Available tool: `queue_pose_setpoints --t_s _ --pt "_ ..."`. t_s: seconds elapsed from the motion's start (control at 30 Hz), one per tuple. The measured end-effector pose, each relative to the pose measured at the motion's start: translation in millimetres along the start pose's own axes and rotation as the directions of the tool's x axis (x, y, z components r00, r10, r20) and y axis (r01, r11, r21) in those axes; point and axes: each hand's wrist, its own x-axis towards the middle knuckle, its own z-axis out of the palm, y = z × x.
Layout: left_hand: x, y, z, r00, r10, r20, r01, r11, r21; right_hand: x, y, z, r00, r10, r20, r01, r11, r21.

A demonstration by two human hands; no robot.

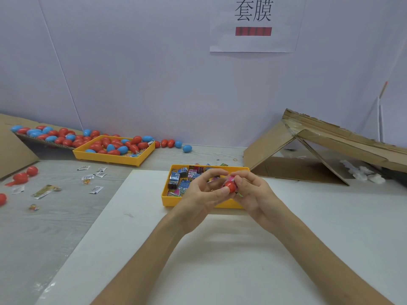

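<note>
Red egg (230,186) pinched between my left hand (204,191) and right hand (253,193); I'd ease the pink sleeve (231,178) on squarely.

Pale wall (136,62) with paper sign (253,25) behind grey table (44,227).

On the white paper sheet (255,25) taped to the wall we read two large black characters, 套膜. Under them we see a red bar (253,31) with dark stripes, whose marks are too blurred to read. The printing on the small packets (179,179) in the yellow tray (169,200) is too small for us to make out.
</note>
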Motion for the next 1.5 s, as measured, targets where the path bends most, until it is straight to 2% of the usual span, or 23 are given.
queue_pose_setpoints --t_s 0.33,0.53,0.6,0.67,0.77,0.97,1.27,1.5 --pt "0.4 0.1 -2.2 1.000 -0.001 0.016 0.000 0.999 0.046 -0.2 -0.1 -0.6 1.000 0.024 0.018 -0.025 0.998 0.054" --pt "-1.3 2.5 1.6 0.999 0.010 0.043 -0.007 0.997 -0.072 1.8 -1.9 -0.8 0.999 0.025 -0.035 -0.023 0.998 0.062" --pt "-2.2 3.8 1.7 0.999 0.015 0.041 -0.008 0.988 -0.151 1.9 -2.2 -0.2 0.999 -0.020 -0.044 0.020 1.000 -0.003" --pt "-3.2 5.8 0.4 0.999 0.015 0.037 -0.007 0.979 -0.204 1.6 -2.9 1.2 0.994 -0.097 -0.054 0.086 0.981 -0.174" --pt "-4.1 6.4 -2.0 0.999 -0.007 0.045 0.015 0.981 -0.195 -0.7 -2.4 3.9 0.985 -0.158 -0.070 0.129 0.940 -0.316" --pt "-1.8 3.4 -1.0 1.000 0.003 0.010 -0.002 0.999 -0.045 -0.8 -3.0 1.7 0.983 -0.167 -0.075 0.141 0.951 -0.277" --pt "-2.6 2.9 2.5 0.998 0.007 0.061 -0.004 0.999 -0.044 2.1 -3.5 -4.0 0.997 -0.073 -0.026 0.069 0.991 -0.116" --pt "-2.9 2.4 3.9 1.000 -0.008 0.017 0.008 1.000 -0.005 2.1 -3.6 -4.7 0.997 -0.069 -0.028 0.063 0.985 -0.160"
